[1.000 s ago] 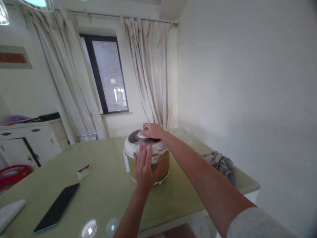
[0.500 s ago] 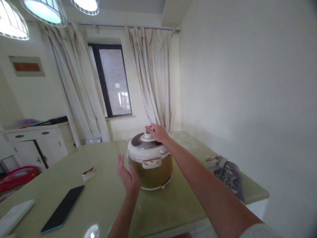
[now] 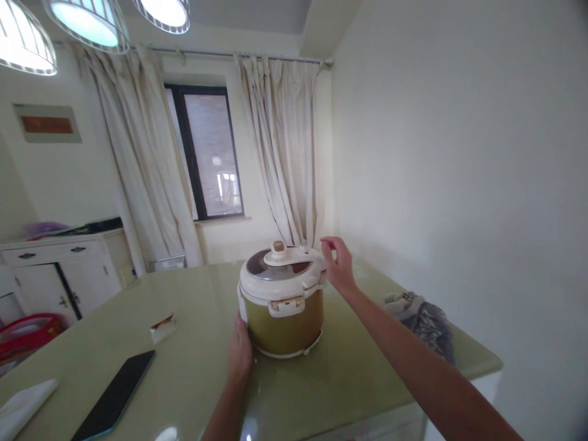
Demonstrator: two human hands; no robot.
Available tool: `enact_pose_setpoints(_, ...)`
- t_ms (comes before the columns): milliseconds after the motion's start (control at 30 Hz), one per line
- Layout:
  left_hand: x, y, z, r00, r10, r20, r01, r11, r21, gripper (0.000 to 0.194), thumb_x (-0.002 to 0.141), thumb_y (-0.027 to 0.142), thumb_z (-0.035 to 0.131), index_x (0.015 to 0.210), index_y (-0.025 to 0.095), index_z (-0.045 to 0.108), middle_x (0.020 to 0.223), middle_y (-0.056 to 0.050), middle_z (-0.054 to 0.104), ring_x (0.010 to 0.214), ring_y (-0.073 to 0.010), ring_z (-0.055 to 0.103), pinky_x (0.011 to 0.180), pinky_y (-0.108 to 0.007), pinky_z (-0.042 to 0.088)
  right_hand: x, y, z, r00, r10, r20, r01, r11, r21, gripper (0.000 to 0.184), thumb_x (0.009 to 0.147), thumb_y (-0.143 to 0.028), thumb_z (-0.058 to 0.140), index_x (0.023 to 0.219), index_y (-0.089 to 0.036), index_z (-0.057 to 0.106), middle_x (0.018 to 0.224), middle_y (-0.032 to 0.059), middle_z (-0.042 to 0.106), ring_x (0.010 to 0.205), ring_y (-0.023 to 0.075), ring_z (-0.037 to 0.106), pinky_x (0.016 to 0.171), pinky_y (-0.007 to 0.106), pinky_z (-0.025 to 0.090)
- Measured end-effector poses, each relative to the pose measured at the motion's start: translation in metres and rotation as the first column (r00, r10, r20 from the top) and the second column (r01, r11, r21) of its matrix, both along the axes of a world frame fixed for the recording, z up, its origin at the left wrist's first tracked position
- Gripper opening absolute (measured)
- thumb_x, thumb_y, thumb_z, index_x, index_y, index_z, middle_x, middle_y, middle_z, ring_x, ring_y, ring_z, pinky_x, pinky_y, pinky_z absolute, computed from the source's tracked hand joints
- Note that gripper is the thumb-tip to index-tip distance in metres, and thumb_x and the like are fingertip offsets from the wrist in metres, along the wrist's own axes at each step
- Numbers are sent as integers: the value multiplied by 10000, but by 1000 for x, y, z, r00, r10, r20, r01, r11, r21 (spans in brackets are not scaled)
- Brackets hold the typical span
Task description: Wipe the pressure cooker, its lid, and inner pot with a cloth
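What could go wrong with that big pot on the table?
The pot might slide: the table looks shiny and smooth, and the left hand is low at one side. The right hand has its fingers curled near the lid's edge, so they could get pinched if it moves. If the pot is hot, which I can't tell, bare skin could burn.

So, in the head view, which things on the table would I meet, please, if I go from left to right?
White flat object, dark flat device, small pale packet, pressure cooker, patterned cloth.
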State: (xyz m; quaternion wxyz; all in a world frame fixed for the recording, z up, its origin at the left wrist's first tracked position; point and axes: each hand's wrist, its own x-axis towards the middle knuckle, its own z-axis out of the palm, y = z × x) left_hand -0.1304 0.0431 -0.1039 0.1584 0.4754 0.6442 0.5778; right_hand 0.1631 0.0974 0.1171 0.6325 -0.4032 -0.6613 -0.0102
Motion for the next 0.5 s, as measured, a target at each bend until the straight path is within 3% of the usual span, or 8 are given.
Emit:
enact_pose_setpoints(67, 1, -1, 3, 998, -20, 59, 19, 1000, 11, 690, 1075, 580, 222, 1550, 185, 529, 1596, -121, 532, 1524, -303, 438, 1282, -524, 332, 47, -16, -32, 956, -208, 207, 227, 971, -73, 415, 1014, -473, 452, 1177, -187, 705, 1173, 148, 692, 1090, 280, 620, 1030, 441, 443)
enact_pose_setpoints(100, 2, -2, 4, 997, -22, 79, 21, 1000, 6, 696, 1074, 593, 222, 1563, 193, 513, 1610, -108, 518, 1536, -288, 421, 1292, -503, 316, 74, -24, -51, 884, -325, 337, 377, 921, -100, 418, 993, -476, 491, 1218, -198, 709, 1288, 170, 662, 1196, 321, 586, 1096, 509, 388)
enact_pose_setpoints(167, 4, -3, 6, 995, -30, 90, 29, 1000, 6, 706, 1074, 599, 222, 1590, 188, 474, 1621, -105, 508, 1539, -271, 419, 1300, -474, 302, 127, -38, -92, 689, -493, 531, 640, 758, -125, 510, 942, -528, 580, 1346, -232, 675, 1564, 189, 490, 1439, 423, 407, 1164, 644, 264)
enact_pose_setpoints(233, 5, -2, 7, 994, -22, 111, 21, 1000, 10, 691, 1079, 577, 229, 1597, 182, 460, 1603, -116, 530, 1516, -275, 458, 1290, -483, 320, 173, -50, -131, 566, -492, 662, 777, 587, -227, 653, 849, -630, 677, 1388, -262, 668, 1607, 201, 439, 1471, 499, 353, 1128, 713, 274)
enact_pose_setpoints(267, 6, -2, 7, 992, -22, 123, 21, 1000, 10, 677, 1082, 563, 234, 1597, 185, 460, 1587, -120, 548, 1501, -280, 480, 1279, -495, 339, 192, -55, -148, 558, -433, 708, 797, 516, -314, 681, 820, -649, 699, 1386, -271, 675, 1569, 213, 480, 1424, 512, 420, 1090, 711, 331)
enact_pose_setpoints(300, 6, -2, 7, 991, -23, 133, 22, 1000, 7, 665, 1085, 552, 236, 1596, 189, 459, 1572, -122, 564, 1487, -285, 498, 1267, -505, 358, 207, -60, -163, 572, -387, 723, 793, 489, -365, 698, 841, -655, 671, 1429, -280, 646, 1543, 218, 504, 1377, 493, 485, 1057, 682, 391)
enact_pose_setpoints(400, 4, 0, 5, 990, -27, 139, 27, 1000, 2, 664, 1083, 557, 229, 1587, 195, 465, 1556, -122, 582, 1469, -282, 520, 1243, -494, 390, 229, -70, -188, 607, -331, 722, 742, 561, -367, 638, 927, -625, 568, 1483, -314, 595, 1497, 187, 547, 1292, 410, 586, 1026, 589, 480)
enact_pose_setpoints(500, 2, 3, 1, 994, -13, 108, 12, 1000, 11, 699, 1073, 596, 218, 1570, 182, 482, 1552, -139, 583, 1452, -282, 540, 1237, -475, 395, 228, -74, -191, 601, -350, 718, 734, 599, -322, 552, 948, -565, 562, 1440, -323, 629, 1449, 168, 580, 1259, 385, 613, 1021, 567, 504)
